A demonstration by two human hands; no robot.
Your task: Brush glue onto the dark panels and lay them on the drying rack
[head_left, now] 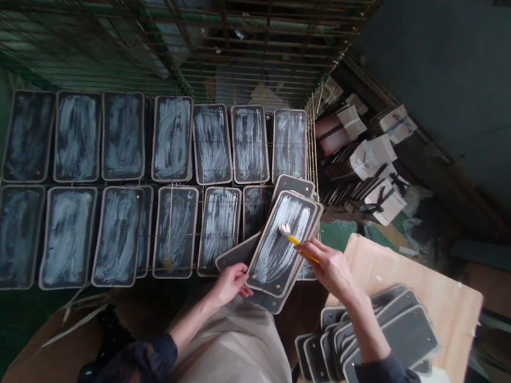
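Observation:
A brush (294,239) with a yellow handle and pale bristles is in my right hand (328,267), its fingers closed round the handle. The bristles touch a dark rectangular panel (273,264) that has rounded corners, a light edge and streaks of white coating. My left hand (232,285) grips the lower left corner of this panel, thumb and fingers closed on it. More dark panels (237,251) lie beneath it at different angles. To the left, two rows of white-streaked panels (69,234) rest on a wire rack.
Plain dark panels (410,333) are piled on a wooden table (455,298) at the right. Behind the rows rises a wire cage (175,19). Tied bundles of pieces (369,157) stand at the back right. A brown cardboard-like surface (50,346) lies at the lower left.

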